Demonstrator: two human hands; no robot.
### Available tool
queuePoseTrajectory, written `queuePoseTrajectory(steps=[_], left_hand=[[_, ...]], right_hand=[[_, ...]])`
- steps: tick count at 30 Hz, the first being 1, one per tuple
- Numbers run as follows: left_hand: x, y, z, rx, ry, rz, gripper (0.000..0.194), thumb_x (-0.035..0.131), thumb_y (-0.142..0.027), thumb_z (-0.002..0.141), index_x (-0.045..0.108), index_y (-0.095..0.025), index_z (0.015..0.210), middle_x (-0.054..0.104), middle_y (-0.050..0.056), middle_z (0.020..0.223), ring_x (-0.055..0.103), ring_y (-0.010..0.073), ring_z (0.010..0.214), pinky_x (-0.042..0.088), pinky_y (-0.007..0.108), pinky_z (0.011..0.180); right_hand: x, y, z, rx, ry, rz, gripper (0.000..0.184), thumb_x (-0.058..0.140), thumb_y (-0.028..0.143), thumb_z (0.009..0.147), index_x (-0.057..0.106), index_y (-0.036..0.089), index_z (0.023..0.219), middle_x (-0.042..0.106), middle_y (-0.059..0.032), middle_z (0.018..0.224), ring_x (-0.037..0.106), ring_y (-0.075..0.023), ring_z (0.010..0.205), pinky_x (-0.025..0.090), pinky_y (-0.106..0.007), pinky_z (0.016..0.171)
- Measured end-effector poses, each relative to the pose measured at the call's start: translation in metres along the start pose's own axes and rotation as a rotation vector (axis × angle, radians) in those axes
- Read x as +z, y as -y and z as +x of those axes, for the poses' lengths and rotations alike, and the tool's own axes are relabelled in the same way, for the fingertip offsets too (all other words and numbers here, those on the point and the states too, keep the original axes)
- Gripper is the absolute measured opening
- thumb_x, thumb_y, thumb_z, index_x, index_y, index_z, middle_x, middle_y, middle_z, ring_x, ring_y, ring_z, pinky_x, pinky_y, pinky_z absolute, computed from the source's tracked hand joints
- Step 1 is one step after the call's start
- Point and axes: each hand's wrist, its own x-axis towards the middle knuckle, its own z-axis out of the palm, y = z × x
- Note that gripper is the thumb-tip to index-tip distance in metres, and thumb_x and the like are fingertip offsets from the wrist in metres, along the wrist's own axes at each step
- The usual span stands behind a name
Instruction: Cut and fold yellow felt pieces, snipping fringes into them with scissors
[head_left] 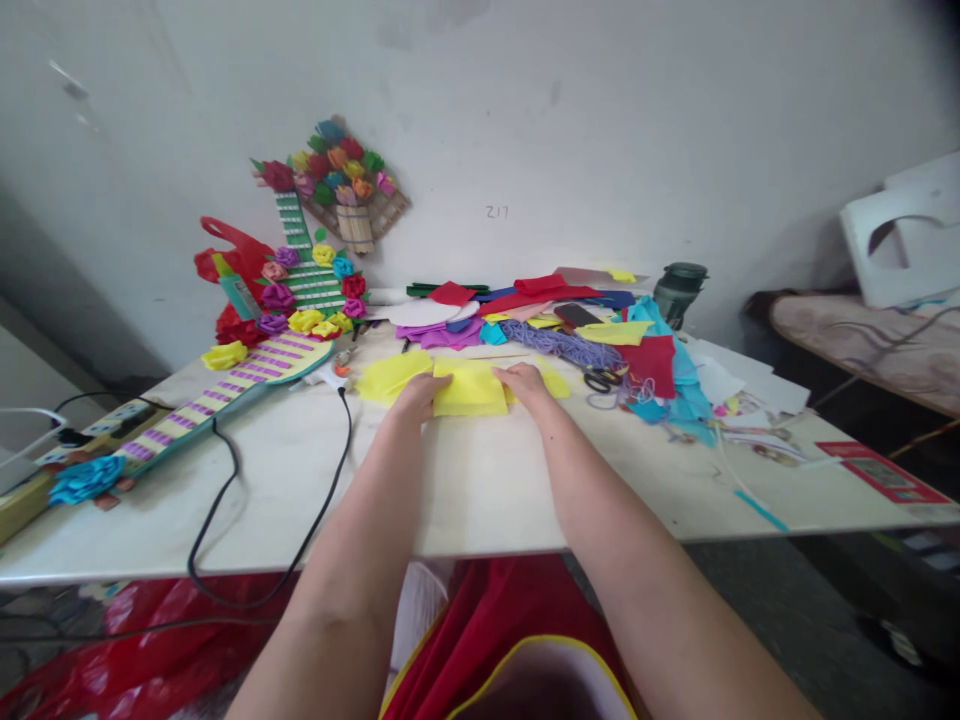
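Note:
A rectangle of yellow crepe paper (471,390) is stretched between my two hands, just above the white table. My left hand (421,392) pinches its left edge between thumb and fingers. At the right edge, my right hand (525,383) grips it the same way. More yellow paper (390,377) lies flat under and beside it, sticking out on both sides. A glue gun (328,375) with a black cord rests left of the paper. Black-handled scissors (602,380) lie to the right of my right hand, next to a bundle of purple yarn (555,343).
Paper-flower decorations (307,265) lean on the wall at the left, and a striped guitar-like piece (225,385) lies before them. Coloured paper sheets (439,333) pile up along the back. A dark bottle (679,290) stands at the right. A black cord (349,440) crosses the front left edge.

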Motion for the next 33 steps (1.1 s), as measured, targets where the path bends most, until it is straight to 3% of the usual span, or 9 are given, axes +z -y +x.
queuePoseTrajectory(steps=[7, 14, 18, 24, 33], left_hand=[[0.001, 0.000, -0.001, 0.003, -0.021, -0.005, 0.022, 0.063, -0.003, 0.073, 0.062, -0.010, 0.094, 0.069, 0.009, 0.072, 0.069, 0.0227, 0.075, 0.056, 0.033, 0.072], [0.002, -0.002, -0.004, -0.019, -0.046, -0.013, 0.020, 0.062, -0.004, 0.074, 0.062, -0.012, 0.093, 0.069, 0.009, 0.073, 0.068, 0.0248, 0.078, 0.056, 0.036, 0.071], [0.003, -0.003, -0.006, -0.024, -0.058, -0.025, 0.020, 0.064, -0.004, 0.072, 0.063, -0.013, 0.089, 0.069, 0.009, 0.073, 0.068, 0.0251, 0.079, 0.056, 0.036, 0.071], [0.003, -0.003, -0.005, -0.030, -0.053, -0.014, 0.019, 0.062, -0.004, 0.074, 0.062, -0.014, 0.091, 0.069, 0.008, 0.073, 0.068, 0.0243, 0.080, 0.056, 0.034, 0.070], [0.000, -0.002, 0.002, -0.051, -0.019, -0.014, 0.013, 0.061, -0.004, 0.074, 0.061, -0.014, 0.082, 0.069, 0.008, 0.072, 0.068, 0.0245, 0.079, 0.056, 0.036, 0.072]], right_hand=[[0.006, -0.004, 0.004, 0.065, 0.007, 0.062, 0.020, 0.062, 0.031, 0.064, 0.059, 0.018, 0.049, 0.056, 0.0008, 0.049, 0.055, -0.0139, 0.058, 0.039, -0.023, 0.058], [0.002, -0.006, 0.001, 0.062, -0.072, 0.248, 0.020, 0.057, 0.034, 0.070, 0.060, 0.016, 0.063, 0.061, -0.0003, 0.060, 0.057, -0.0135, 0.061, 0.043, -0.024, 0.060], [0.003, -0.004, 0.001, 0.077, -0.021, 0.321, 0.014, 0.059, 0.027, 0.070, 0.061, 0.017, 0.079, 0.063, 0.0004, 0.067, 0.060, -0.0124, 0.066, 0.045, -0.022, 0.063], [0.009, -0.006, 0.002, 0.032, -0.023, 0.191, 0.025, 0.062, 0.016, 0.063, 0.063, 0.019, 0.088, 0.059, 0.0039, 0.065, 0.057, -0.0112, 0.062, 0.045, -0.023, 0.063], [0.012, -0.007, 0.004, -0.023, -0.079, 0.046, 0.022, 0.058, 0.018, 0.069, 0.067, 0.023, 0.088, 0.064, 0.0015, 0.074, 0.058, -0.0130, 0.070, 0.045, -0.024, 0.067]])
